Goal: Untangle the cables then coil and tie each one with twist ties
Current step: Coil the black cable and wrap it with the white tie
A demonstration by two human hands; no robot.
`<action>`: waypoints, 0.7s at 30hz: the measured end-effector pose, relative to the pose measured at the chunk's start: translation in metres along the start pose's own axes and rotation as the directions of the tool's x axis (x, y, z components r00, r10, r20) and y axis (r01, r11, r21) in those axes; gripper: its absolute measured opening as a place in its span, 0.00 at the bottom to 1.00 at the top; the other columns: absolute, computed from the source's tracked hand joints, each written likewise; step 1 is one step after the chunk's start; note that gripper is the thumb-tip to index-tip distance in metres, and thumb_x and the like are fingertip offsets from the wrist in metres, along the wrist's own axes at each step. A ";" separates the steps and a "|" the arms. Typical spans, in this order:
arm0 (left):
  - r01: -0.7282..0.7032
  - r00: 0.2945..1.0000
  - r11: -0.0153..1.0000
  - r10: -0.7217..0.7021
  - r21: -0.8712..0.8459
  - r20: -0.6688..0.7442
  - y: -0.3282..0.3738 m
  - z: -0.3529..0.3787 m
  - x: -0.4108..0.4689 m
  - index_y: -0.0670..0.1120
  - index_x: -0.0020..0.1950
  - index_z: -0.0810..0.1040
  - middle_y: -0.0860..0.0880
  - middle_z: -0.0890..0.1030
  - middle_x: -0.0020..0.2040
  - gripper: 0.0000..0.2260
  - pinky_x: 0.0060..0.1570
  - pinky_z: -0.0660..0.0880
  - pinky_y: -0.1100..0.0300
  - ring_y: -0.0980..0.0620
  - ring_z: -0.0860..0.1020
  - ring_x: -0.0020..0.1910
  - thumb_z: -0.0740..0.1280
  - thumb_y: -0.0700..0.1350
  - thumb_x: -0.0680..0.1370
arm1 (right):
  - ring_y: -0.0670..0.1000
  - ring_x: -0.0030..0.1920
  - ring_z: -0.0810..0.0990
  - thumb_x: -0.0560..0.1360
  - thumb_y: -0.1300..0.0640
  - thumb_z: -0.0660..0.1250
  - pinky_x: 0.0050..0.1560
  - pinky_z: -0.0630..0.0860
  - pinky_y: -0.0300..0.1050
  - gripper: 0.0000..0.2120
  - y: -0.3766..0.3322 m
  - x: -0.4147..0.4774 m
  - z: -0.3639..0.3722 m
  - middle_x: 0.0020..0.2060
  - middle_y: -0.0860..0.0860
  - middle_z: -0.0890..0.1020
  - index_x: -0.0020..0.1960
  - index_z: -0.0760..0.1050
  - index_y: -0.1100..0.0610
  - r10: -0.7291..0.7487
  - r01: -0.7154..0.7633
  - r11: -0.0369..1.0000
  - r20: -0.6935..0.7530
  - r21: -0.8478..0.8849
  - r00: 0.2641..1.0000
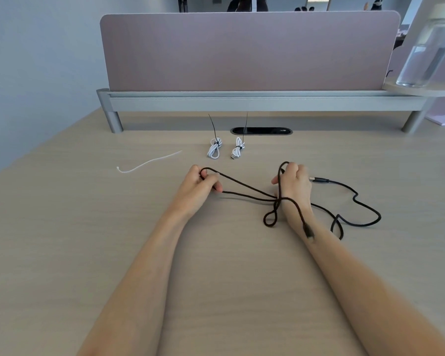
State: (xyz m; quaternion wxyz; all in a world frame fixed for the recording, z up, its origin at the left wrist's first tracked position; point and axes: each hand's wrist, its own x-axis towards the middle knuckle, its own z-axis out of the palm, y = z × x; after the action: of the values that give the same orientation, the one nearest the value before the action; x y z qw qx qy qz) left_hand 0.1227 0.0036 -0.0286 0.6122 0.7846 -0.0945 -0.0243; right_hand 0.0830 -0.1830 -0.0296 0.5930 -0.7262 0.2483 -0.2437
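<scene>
Head cam: L hand [203, 182] pinches a loop of black cable [320, 180], R hand [294, 183] grips another loop; strands cross btwn them, mid desk [88, 227], slack sprawls right. Two tied white cables [213, 150] [238, 151] sit nearer divider [242, 52], loose white tie [149, 161] well left.

Both bare forearms reach up from the bottom edge to mid-frame, where the left hand [201, 183] and right hand [294, 181] each grip a loop of black cable [319, 180] with curled fingers.

Place: I am in an office.
Signs: pink divider screen [247, 52], grey shelf [242, 101] and cable port [261, 131] along my desk's [62, 227] far edge.
</scene>
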 end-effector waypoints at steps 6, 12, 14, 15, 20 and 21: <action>-0.126 0.984 0.932 0.160 0.340 -0.073 -0.011 0.007 -0.001 0.47 0.51 0.69 0.53 0.73 0.45 0.04 0.46 0.68 0.60 0.53 0.71 0.46 0.60 0.44 0.77 | 0.56 0.40 0.77 0.76 0.52 0.53 0.46 0.74 0.54 0.12 0.004 -0.002 0.005 0.34 0.51 0.81 0.42 0.71 0.57 -0.111 0.120 0.981 0.065 -0.155 0.992; -0.250 0.968 0.942 0.242 0.225 0.061 -0.005 0.021 -0.004 0.55 0.45 0.77 0.57 0.80 0.48 0.16 0.64 0.68 0.51 0.55 0.75 0.56 0.57 0.64 0.77 | 0.49 0.40 0.78 0.77 0.50 0.62 0.46 0.75 0.50 0.09 0.009 -0.004 0.006 0.36 0.44 0.81 0.41 0.74 0.53 -0.302 0.343 0.921 0.216 -0.186 0.928; -0.222 0.970 0.957 0.198 0.185 0.137 -0.005 0.022 -0.003 0.55 0.42 0.80 0.57 0.82 0.44 0.14 0.58 0.71 0.56 0.59 0.79 0.50 0.61 0.61 0.77 | 0.46 0.36 0.76 0.77 0.49 0.64 0.44 0.75 0.48 0.09 0.010 -0.007 0.008 0.34 0.42 0.79 0.40 0.76 0.52 -0.368 0.423 0.889 0.278 -0.174 0.887; -0.240 0.965 0.953 0.215 0.183 0.148 -0.005 0.022 -0.002 0.53 0.41 0.80 0.57 0.82 0.41 0.11 0.52 0.71 0.60 0.63 0.79 0.45 0.63 0.55 0.79 | 0.46 0.34 0.75 0.77 0.49 0.65 0.43 0.74 0.47 0.09 0.011 -0.008 0.008 0.34 0.42 0.79 0.40 0.76 0.51 -0.378 0.437 0.884 0.297 -0.166 0.877; -0.087 0.955 0.993 0.061 -0.079 -0.289 -0.004 0.008 0.008 0.52 0.42 0.70 0.56 0.79 0.34 0.11 0.48 0.71 0.63 0.56 0.79 0.42 0.54 0.45 0.84 | 0.48 0.47 0.77 0.78 0.46 0.62 0.50 0.73 0.47 0.09 0.014 0.000 0.005 0.46 0.44 0.80 0.45 0.78 0.49 -0.337 0.395 0.879 0.236 -0.268 0.911; -0.063 0.914 0.987 -0.002 -0.147 -0.405 -0.007 -0.001 0.012 0.52 0.43 0.69 0.55 0.78 0.32 0.11 0.49 0.72 0.58 0.49 0.80 0.41 0.52 0.45 0.83 | 0.50 0.52 0.77 0.78 0.47 0.61 0.52 0.72 0.47 0.09 0.014 0.002 0.003 0.51 0.47 0.79 0.47 0.78 0.49 -0.311 0.366 0.869 0.208 -0.333 0.927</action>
State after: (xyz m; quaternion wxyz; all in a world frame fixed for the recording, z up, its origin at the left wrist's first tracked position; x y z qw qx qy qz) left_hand 0.1356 0.0039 -0.0344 0.6786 0.7205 0.0237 0.1405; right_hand 0.0856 -0.1845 -0.0441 0.4116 -0.8721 0.1132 -0.2391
